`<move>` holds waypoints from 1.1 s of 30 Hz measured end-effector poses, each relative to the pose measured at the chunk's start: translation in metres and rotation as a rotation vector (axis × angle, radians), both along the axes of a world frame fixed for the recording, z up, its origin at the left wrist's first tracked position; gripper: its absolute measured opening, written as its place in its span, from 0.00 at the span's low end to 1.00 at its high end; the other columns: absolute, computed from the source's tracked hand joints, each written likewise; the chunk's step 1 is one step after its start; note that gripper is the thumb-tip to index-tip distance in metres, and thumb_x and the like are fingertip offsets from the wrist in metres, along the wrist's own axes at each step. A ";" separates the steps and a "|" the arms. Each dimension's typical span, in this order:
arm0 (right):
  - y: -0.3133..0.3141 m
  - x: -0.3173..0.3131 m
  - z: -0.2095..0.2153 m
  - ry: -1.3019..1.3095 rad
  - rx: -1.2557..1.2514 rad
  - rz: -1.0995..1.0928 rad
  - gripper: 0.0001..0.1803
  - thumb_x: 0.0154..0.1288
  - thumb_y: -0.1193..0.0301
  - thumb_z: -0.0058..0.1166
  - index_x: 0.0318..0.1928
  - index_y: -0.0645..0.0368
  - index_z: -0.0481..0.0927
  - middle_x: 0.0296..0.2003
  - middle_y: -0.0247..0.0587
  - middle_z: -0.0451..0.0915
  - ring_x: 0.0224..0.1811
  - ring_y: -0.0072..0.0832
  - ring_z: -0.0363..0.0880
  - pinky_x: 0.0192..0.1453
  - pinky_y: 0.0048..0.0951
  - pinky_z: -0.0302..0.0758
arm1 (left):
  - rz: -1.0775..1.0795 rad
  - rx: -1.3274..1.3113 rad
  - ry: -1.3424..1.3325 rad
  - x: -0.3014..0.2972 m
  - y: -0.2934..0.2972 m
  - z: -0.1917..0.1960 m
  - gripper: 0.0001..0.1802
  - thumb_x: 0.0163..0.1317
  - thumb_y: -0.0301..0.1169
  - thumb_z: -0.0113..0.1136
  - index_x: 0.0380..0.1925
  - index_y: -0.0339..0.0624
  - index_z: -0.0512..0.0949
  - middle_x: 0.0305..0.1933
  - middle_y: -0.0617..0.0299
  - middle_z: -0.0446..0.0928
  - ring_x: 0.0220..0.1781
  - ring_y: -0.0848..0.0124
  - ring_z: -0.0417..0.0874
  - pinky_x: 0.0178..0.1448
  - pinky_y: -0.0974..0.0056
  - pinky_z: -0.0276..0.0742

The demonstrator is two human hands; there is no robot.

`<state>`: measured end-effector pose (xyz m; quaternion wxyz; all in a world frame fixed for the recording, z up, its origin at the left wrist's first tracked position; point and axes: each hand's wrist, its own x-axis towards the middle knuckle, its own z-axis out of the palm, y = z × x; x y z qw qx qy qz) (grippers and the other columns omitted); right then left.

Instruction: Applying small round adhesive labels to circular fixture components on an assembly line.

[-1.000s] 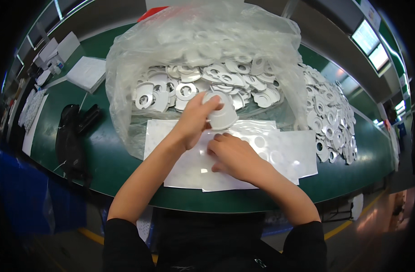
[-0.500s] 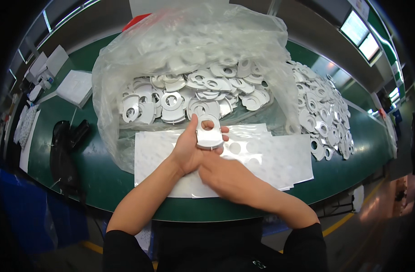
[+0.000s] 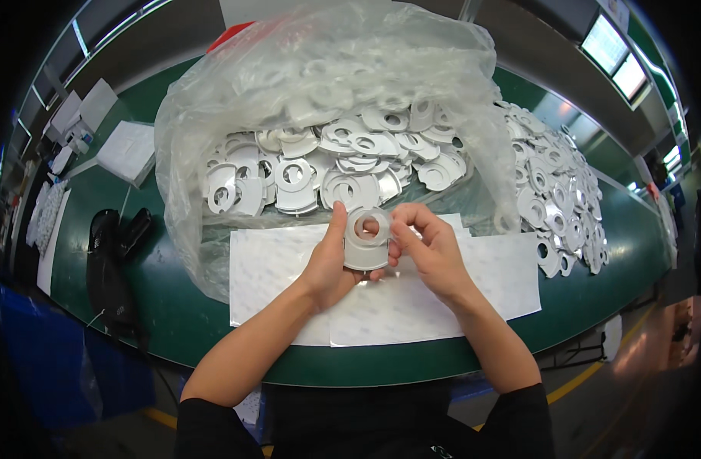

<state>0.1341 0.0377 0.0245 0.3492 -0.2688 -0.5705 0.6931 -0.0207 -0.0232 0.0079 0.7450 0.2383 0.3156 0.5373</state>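
Note:
A silver-grey plastic part [image 3: 365, 255], rounded at the top with a large round hole, stands above the white sheets in front of me. My left hand [image 3: 332, 264] is closed round it, thumb along its left edge and fingers behind; one fingertip shows through the hole. At its upper right edge, the bent thumb and index finger of my right hand [image 3: 434, 249] close on the rim. Whether something small sits between those fingertips is hidden. Under both hands lie flat white sheets [image 3: 281, 291] with a glossy surface. Just beyond them, similar parts [image 3: 295, 177] lie heaped in a clear plastic bag [image 3: 190, 138].
Another big pile of such parts [image 3: 553, 199] covers the green table [image 3: 595, 298] at the right. To the left are a black hand tool [image 3: 109, 260] with a cable and a white flat box [image 3: 128, 149]. Blue crates [image 3: 52, 352] stand below the left table edge.
My right hand has risen from below the left palm to the part's right edge. The part has shifted slightly right and now shows a matte, ringed face.

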 end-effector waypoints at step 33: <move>-0.010 -0.006 -0.009 -0.023 0.109 -0.066 0.07 0.66 0.73 0.51 0.34 0.66 0.73 0.42 0.37 0.68 0.24 0.16 0.71 0.27 0.16 0.72 | 0.089 -0.035 0.010 0.005 -0.004 0.005 0.43 0.62 0.67 0.16 0.43 0.43 0.71 0.34 0.59 0.75 0.33 0.70 0.77 0.27 0.68 0.69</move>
